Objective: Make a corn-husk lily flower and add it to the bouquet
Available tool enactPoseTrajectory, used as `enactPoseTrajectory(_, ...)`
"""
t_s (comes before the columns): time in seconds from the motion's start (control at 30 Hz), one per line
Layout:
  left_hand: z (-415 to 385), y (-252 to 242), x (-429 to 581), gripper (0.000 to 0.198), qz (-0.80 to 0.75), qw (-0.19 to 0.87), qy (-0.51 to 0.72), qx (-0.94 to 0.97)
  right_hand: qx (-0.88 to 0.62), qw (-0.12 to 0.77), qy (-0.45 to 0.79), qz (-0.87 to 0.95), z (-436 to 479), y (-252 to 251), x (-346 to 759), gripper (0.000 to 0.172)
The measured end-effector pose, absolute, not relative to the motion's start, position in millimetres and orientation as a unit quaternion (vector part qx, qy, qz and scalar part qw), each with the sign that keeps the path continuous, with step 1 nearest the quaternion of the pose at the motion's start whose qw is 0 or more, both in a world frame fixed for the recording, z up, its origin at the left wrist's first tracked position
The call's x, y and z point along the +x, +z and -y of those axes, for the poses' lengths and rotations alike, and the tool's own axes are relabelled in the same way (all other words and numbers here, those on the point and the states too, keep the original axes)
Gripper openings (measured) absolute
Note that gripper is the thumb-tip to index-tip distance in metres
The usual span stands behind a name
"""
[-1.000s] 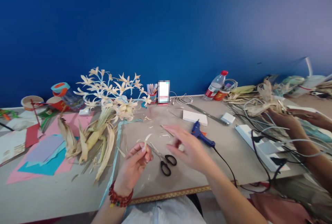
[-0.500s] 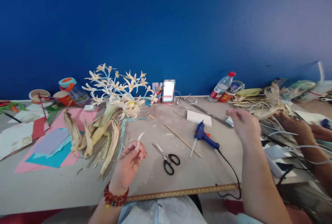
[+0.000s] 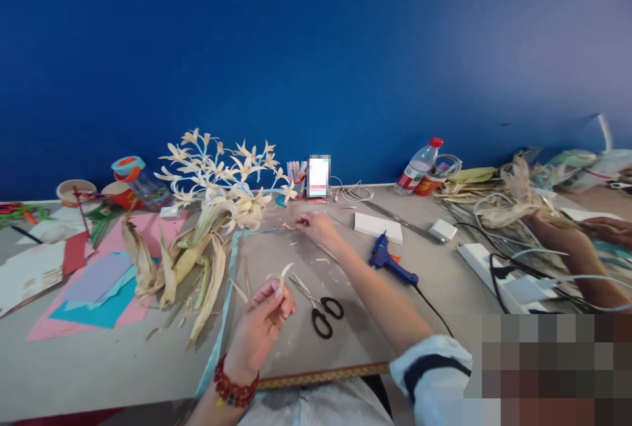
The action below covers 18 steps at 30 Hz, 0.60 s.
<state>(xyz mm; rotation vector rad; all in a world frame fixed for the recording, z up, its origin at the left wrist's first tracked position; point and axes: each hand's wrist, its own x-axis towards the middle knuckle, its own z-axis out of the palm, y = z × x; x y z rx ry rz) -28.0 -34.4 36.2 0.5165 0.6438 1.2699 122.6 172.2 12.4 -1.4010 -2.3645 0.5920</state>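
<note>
- Pale strip (image 3: 285, 273), pinched in the left hand (image 3: 261, 324): best gripped lightly, low down.
- Right hand (image 3: 316, 227), at the strip's one o'clock: bunched; whether holding anything, I cannot tell.

**Scissors (image 3: 312, 297) set toward the front edge of the worktop (image 3: 113, 367), containers ranged along the back**

Along the back edge, a tub (image 3: 76, 193) is placed at the left, a flower spray (image 3: 217, 186) next, then a pen cup (image 3: 299, 187), a phone (image 3: 318, 176) and, farther right, a bottle (image 3: 417, 166) beside a paper cup (image 3: 428, 184). Toward the left edge, paper sheets (image 3: 99, 311) are overlapped, with husks (image 3: 185, 265) laid at their right side, before the spray. A strip (image 3: 285, 272) is held in the left hand (image 3: 264, 317), between husks and scissors. The right hand (image 3: 318, 227) is positioned before the phone. Right of the scissors, a glue gun (image 3: 382, 256) is laid before a box (image 3: 368, 222); a power strip (image 3: 476, 261) is placed farther right.
</note>
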Motion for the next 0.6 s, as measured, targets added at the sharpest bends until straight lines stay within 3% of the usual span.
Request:
enactPoseTrajectory(0.17,35.5,34.5,-32.3,0.015,-0.286,0.727,0.582,0.224,-0.473,0.110,0.275,0.829,-199.6,-11.3,99.9,0.029)
enactPoseTrajectory(0.33,32.4,32.8,-31.7,0.015,-0.281,0.736,0.575,0.221,-0.467,0.092,0.331,0.815,-204.9,-18.6,100.0,0.031)
enactPoseTrajectory(0.6,32.3,35.3,-30.6,0.015,-0.274,0.736,0.582,0.212,-0.472,0.161,0.401,0.768,-198.3,-9.5,100.7,0.029)
